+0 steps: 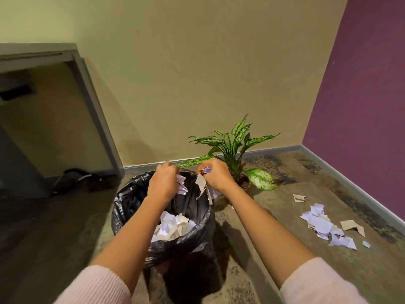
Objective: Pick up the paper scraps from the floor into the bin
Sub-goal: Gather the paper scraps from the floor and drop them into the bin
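A bin lined with a black plastic bag (131, 194) stands on the floor in front of me, with several white paper scraps (173, 227) lying inside it. My left hand (163, 183) is over the bin's far rim and grips white scraps (182, 183). My right hand (215, 176) is just right of it, above the bin's right edge, and grips more scraps (201, 183) that hang below the fingers. A pile of white and beige scraps (324, 224) lies on the floor to the right.
A potted plant (232, 145) with speckled green leaves stands just behind the bin by the beige wall. A purple wall (361, 95) and grey skirting run along the right. A grey desk (87, 88) is at the left, with a dark object (74, 178) under it.
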A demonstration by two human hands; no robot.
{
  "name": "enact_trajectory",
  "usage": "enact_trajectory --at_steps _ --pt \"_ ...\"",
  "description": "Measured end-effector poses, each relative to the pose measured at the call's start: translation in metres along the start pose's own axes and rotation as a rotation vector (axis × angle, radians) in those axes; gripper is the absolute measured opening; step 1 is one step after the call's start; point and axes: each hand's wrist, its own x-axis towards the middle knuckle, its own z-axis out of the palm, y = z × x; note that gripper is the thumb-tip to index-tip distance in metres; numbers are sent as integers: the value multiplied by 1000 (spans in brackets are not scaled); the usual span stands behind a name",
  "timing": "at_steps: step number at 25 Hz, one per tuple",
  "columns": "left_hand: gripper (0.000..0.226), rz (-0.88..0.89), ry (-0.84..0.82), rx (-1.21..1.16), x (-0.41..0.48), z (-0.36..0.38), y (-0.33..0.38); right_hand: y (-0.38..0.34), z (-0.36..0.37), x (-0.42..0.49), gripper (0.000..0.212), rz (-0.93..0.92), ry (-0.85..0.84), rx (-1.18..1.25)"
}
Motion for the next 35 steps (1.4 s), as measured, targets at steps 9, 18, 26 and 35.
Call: enact_trajectory --at_steps 9,18,26,35 --pt "42 -157 -324 174 -10 33 -48 -20 55 -4 34 -71 -323 -285" --pt "52 -208 -369 157 -10 33 -37 -12 43 -3 65 -77 -409 -212" --pt "37 -14 -15 20 -2 27 41 25 -10 -12 28 -92 -35 -79" --pt "31 327 -40 28 -20 110 145 151 -55 -56 21 168 43 -128"
